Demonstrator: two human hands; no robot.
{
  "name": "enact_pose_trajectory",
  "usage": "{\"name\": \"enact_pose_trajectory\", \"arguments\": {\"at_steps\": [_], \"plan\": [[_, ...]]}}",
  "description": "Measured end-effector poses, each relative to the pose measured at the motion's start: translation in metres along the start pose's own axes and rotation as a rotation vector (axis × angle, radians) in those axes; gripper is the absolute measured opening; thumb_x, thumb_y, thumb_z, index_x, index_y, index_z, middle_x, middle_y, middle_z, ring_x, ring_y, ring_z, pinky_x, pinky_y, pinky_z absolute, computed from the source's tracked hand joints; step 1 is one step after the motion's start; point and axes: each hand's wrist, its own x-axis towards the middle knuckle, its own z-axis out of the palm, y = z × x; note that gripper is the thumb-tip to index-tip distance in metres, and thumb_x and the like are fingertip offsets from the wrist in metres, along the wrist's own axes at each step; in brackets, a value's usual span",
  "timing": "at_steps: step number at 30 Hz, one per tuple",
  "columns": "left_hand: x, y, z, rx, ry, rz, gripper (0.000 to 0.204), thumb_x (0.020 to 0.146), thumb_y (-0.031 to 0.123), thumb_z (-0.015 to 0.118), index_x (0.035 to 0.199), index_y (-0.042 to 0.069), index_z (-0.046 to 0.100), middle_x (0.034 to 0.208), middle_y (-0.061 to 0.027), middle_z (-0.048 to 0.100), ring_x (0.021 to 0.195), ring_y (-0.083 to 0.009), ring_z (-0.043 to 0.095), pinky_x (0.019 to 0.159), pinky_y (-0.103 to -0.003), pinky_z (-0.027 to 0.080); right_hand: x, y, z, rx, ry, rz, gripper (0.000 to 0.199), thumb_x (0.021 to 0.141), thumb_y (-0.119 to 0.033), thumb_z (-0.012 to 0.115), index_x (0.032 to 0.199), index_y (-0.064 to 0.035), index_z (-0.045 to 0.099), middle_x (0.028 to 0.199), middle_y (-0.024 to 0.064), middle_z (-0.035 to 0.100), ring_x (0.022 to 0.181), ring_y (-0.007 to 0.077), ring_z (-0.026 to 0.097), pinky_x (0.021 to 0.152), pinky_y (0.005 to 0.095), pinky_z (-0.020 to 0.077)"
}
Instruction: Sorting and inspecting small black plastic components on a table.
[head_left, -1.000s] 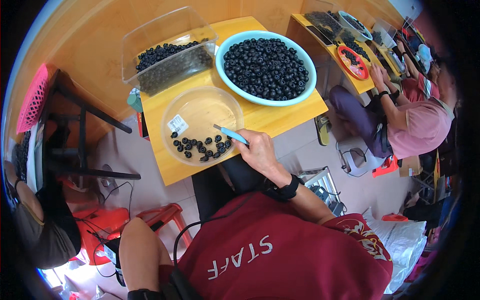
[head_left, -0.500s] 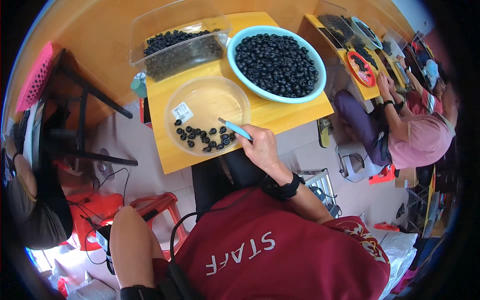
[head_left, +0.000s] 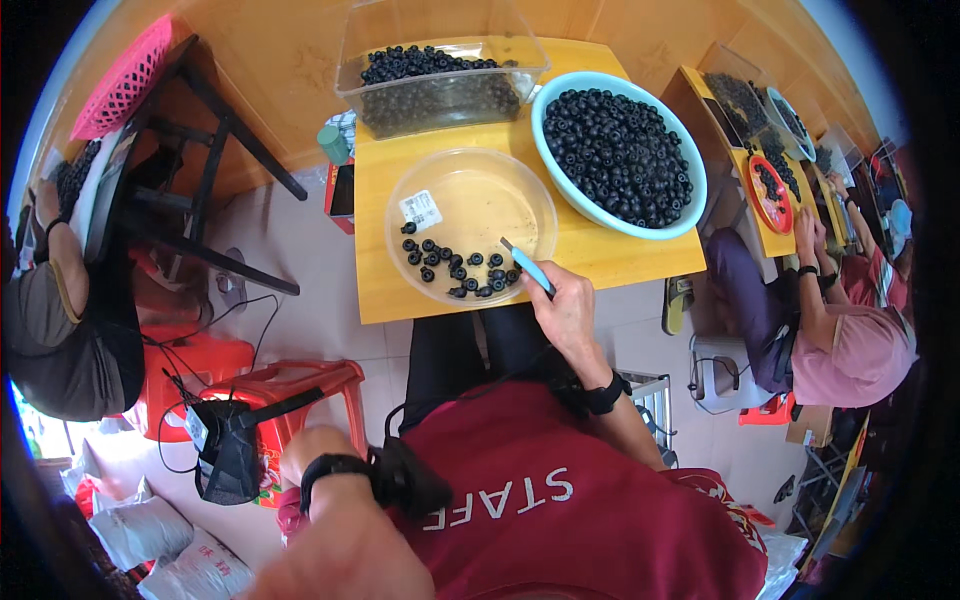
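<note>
My right hand (head_left: 566, 310) is closed round the light blue handle of a small knife (head_left: 532, 270). Its short metal blade points up and left over a clear shallow round tub (head_left: 470, 165). Several small black ring-like parts (head_left: 457, 268) lie loose in the tub's near side, close to the blade. A white label sticks inside the tub at its left. My left hand (head_left: 345, 555) is raised close at the lower edge, blurred by motion; its fingers cannot be made out. A black band is on that wrist.
A light blue basin (head_left: 692, 180) heaped with black parts stands right on the yellow table (head_left: 385, 300). Behind is a clear bin (head_left: 440, 110) partly filled with them. Red stools (head_left: 340, 372) stand left. Co-workers sit left and right; a red tray (head_left: 785, 215) lies by the right one.
My left hand has risen into view at the lower edge; before, only that arm showed. The view has turned a little. The knife stays in my right hand over the tub.
</note>
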Motion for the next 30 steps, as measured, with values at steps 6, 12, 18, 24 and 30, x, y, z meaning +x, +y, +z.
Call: {"name": "enact_pose_trajectory", "arguments": {"at_steps": [6,12,18,24,30], "plan": [[-0.104,-0.078,0.065,-0.319,-0.797,-1.18,0.021,0.083,0.001,0.052,0.102,-0.003,0.06,0.101,-0.0165,0.063,0.098,-0.023,0.06,0.081,-0.029,0.047,0.001,0.014,0.0,0.043,0.074,-0.079,0.01,0.08,-0.008,0.063,0.085,-0.0007,0.067,0.056,0.0126,0.054,0.046,0.017,0.049,0.046,0.03,0.0378],[-0.221,-0.107,0.09,-0.112,-1.151,-0.748,0.015,0.072,-0.003,0.055,0.082,0.0,0.065,0.083,-0.014,0.063,0.085,-0.0318,0.056,0.073,-0.039,0.044,0.0,0.009,-0.003,0.058,0.045,-0.078,0.01,0.08,-0.009,0.063,0.086,-0.0008,0.066,0.056,0.0131,0.053,0.046,0.0185,0.05,0.046,0.0308,0.0382],[-0.248,-0.104,0.104,0.058,-1.382,-0.353,0.01,0.067,0.0,0.057,0.069,0.008,0.062,0.07,-0.0071,0.058,0.081,-0.0237,0.05,0.069,-0.036,0.035,-0.001,0.014,-0.009,0.087,0.036,-0.059,0.009,0.08,-0.008,0.063,0.085,-0.0012,0.066,0.056,0.0133,0.054,0.046,0.0191,0.05,0.046,0.0314,0.0386],[-0.253,-0.104,0.107,0.061,-1.455,-0.327,0.01,0.066,0.0,0.058,0.072,0.008,0.061,0.073,-0.0071,0.059,0.082,-0.0233,0.05,0.072,-0.036,0.034,0.003,0.023,-0.011,0.076,-0.008,-0.025,0.01,0.079,-0.008,0.063,0.086,-0.0025,0.066,0.067,0.0154,0.059,0.057,0.026,0.056,0.053,0.0349,0.0434],[-0.241,-0.1,0.105,-0.003,-1.35,-0.552,0.018,0.068,-0.001,0.059,0.083,0.008,0.06,0.077,-0.0088,0.06,0.08,-0.0255,0.056,0.074,-0.039,0.038,0.008,0.018,-0.017,0.113,0.008,-0.015,0.012,0.079,-0.01,0.063,0.088,-0.0023,0.065,0.073,0.0168,0.063,0.064,0.0318,0.061,0.057,0.0372,0.0468]]}}
